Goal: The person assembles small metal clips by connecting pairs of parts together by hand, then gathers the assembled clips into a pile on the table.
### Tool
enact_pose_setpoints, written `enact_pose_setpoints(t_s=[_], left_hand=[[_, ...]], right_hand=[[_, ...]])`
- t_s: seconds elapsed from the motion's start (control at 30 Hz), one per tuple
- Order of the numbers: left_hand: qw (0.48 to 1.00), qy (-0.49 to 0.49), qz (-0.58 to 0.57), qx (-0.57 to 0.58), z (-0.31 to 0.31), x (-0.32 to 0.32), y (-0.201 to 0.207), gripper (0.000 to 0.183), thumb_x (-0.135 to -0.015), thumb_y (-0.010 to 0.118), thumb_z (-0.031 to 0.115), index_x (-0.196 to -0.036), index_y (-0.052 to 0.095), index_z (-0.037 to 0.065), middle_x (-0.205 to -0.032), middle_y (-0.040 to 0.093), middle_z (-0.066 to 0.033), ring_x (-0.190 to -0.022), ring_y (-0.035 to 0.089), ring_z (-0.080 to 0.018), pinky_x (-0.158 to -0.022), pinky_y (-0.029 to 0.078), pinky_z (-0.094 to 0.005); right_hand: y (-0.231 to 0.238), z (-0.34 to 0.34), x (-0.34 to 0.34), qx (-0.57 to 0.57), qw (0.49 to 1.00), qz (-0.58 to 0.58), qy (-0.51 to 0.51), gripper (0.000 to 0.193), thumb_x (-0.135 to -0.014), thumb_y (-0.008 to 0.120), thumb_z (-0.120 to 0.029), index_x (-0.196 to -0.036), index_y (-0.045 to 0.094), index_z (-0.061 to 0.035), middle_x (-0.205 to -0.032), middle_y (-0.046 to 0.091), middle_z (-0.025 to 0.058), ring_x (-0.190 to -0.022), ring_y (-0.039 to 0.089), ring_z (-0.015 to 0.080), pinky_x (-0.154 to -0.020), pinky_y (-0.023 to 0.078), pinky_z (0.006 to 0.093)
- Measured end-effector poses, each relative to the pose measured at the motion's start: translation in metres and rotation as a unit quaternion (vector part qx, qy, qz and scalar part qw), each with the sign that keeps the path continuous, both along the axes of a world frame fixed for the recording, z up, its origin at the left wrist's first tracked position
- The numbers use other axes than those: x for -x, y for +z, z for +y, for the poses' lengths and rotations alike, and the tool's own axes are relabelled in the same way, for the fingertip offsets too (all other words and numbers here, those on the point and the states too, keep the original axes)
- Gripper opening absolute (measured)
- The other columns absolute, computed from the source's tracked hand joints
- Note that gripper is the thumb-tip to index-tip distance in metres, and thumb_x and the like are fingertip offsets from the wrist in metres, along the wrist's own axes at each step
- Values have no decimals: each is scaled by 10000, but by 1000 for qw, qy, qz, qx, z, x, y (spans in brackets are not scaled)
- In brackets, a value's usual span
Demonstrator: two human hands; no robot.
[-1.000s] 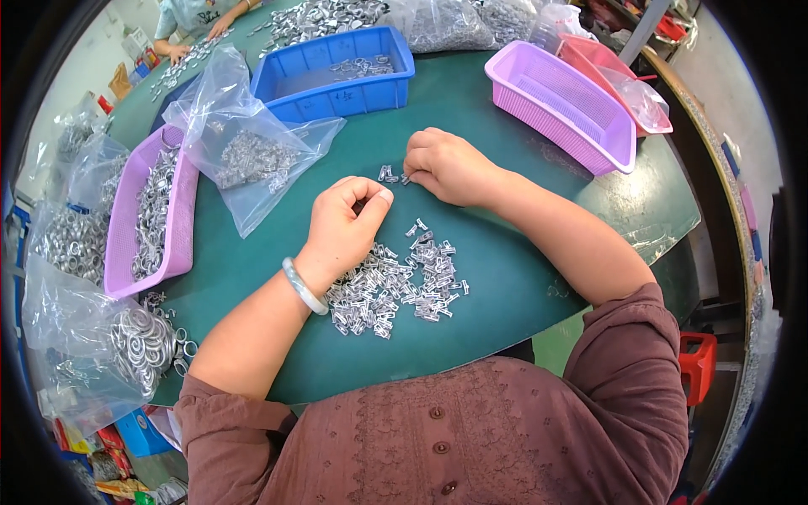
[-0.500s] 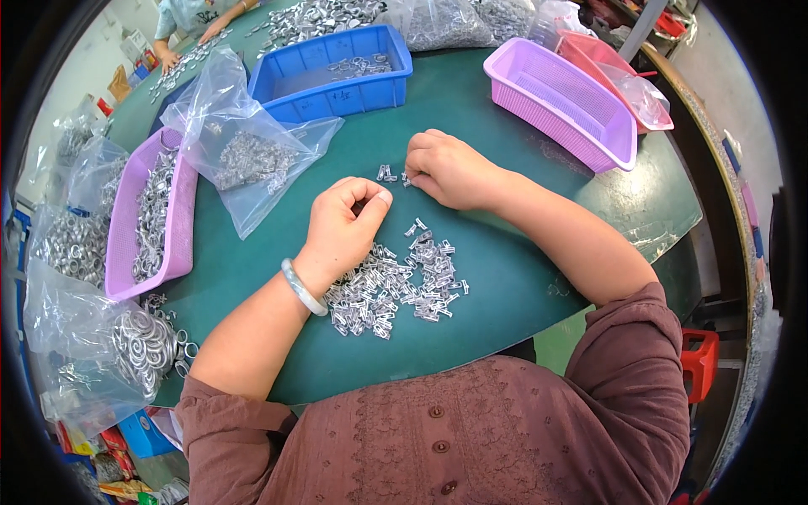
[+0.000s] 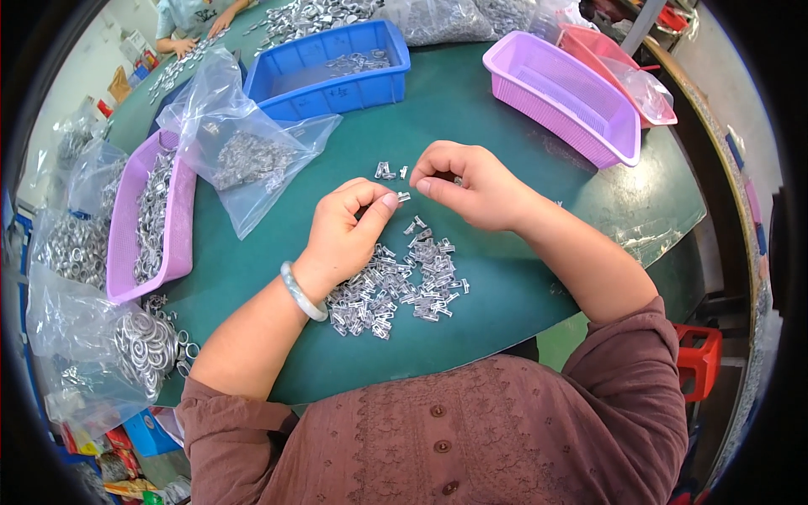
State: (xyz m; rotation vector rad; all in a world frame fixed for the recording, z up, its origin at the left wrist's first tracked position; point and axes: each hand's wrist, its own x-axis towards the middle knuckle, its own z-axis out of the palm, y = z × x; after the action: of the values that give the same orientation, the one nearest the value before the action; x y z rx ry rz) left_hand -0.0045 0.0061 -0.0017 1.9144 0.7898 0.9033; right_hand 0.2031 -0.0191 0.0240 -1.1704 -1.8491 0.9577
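Observation:
My left hand point(image 3: 341, 229), with a pale bangle point(image 3: 301, 290) at its wrist, is closed in a pinch. A small silver metal fitting point(image 3: 404, 197) sticks out from between its thumb and forefinger. Just to the right, my right hand point(image 3: 478, 187) has thumb and forefinger drawn together; whatever is at its tips is too small to make out. Beyond the fingertips lie a few loose metal fittings point(image 3: 385, 172) on the green tabletop point(image 3: 471, 109). Nearer me, partly behind my left wrist, spreads a pile of similar fittings point(image 3: 366, 296).
A blue tray point(image 3: 337, 103) and a clear bag of small parts point(image 3: 252, 160) stand at the far left. A purple basket point(image 3: 119, 252) holds metal parts; another purple basket point(image 3: 560, 105) sits far right beside a red one point(image 3: 661, 118). A co-worker's hand point(image 3: 181, 46) is across the table.
My right hand has drawn back toward me and right from the few loose fittings. A fitting now shows in my left fingertips, and another loose one is uncovered on the table.

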Motion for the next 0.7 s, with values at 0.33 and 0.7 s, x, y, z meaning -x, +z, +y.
enact_pose_setpoints(t_s=[0.33, 0.7], left_hand=[[999, -21, -26, -3, -2, 0, -1, 130, -898, 582, 100, -866, 630, -16, -784, 562, 2, -701, 474, -61, -635, 386, -207], [999, -30, -32, 24, -3, -1, 1, 86, -871, 606, 64, -894, 631, -15, -835, 555, 3, -726, 481, -56, -636, 384, -192]], right_hand=[[-5, -6, 0, -6, 999, -25, 41, 96, -866, 615, -112, -882, 624, -18, -806, 557, 23, -709, 503, 105, -630, 413, 257], [-8, -6, 1, -72, 997, -7, 32, 90, -790, 659, -63, -858, 617, -21, -826, 578, 64, -716, 559, 149, -642, 465, 274]])
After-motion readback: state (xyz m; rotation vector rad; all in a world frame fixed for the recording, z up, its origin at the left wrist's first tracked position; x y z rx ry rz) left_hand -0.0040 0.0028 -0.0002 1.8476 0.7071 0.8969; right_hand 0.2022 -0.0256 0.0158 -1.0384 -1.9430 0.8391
